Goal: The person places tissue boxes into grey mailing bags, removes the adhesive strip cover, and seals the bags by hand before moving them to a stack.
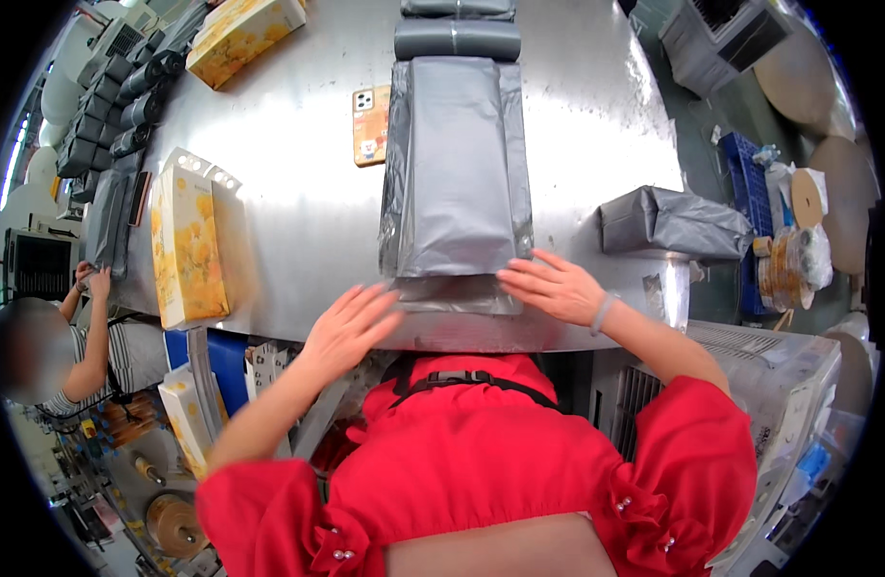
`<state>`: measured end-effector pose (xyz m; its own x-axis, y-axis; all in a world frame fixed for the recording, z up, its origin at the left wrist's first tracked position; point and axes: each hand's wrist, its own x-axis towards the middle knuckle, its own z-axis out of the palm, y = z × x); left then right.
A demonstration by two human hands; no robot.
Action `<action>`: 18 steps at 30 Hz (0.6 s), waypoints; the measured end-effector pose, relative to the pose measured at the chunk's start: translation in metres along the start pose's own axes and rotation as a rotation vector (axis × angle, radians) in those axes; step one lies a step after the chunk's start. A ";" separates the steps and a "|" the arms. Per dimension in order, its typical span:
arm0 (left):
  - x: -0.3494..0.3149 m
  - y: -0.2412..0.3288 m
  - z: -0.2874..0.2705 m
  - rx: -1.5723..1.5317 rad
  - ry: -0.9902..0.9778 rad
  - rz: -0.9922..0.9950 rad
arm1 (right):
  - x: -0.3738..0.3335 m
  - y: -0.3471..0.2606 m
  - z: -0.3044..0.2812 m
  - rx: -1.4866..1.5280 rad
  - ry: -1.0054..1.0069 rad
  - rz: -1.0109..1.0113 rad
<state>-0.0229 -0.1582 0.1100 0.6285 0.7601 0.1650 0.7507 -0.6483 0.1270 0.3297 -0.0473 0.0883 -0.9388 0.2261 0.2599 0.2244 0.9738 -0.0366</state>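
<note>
A stack of grey plastic bags (457,163) lies lengthwise on the metal table in front of me, a narrower folded stack on top of a wider sheet. My right hand (556,288) is at its near right corner, fingers stretched out, the fingertips at the plastic. My left hand (351,330) hovers off the near left corner, fingers spread and slightly blurred, holding nothing. Beyond the stack lies a rolled grey bag bundle (457,40) with a pale band across it. A phone in an orange patterned case (370,127) rests just left of the stack.
Yellow-flowered boxes (187,245) stand on the left of the metal table (298,212). A grey wrapped package (668,223) sits at the right edge. Many dark bag rolls (101,115) are piled far left, near a co-worker in stripes (96,361). A blue pallet (747,216) stands at right.
</note>
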 end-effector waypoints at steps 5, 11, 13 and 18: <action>0.057 -0.068 0.039 -0.058 0.013 0.310 | 0.009 0.026 0.029 0.233 0.173 0.143; 0.110 -0.050 0.061 -0.699 0.499 -0.621 | 0.044 0.021 0.060 1.000 0.884 1.286; 0.125 -0.063 0.087 -0.669 0.461 -0.791 | 0.060 0.042 0.080 0.938 0.767 1.387; 0.144 -0.082 0.101 -0.549 0.481 -0.757 | 0.054 0.076 0.103 0.630 0.489 1.355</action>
<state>0.0268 0.0090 0.0242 -0.2041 0.9555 0.2131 0.6429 -0.0334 0.7652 0.2685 0.0411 0.0002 0.0625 0.9976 -0.0284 0.5380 -0.0576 -0.8410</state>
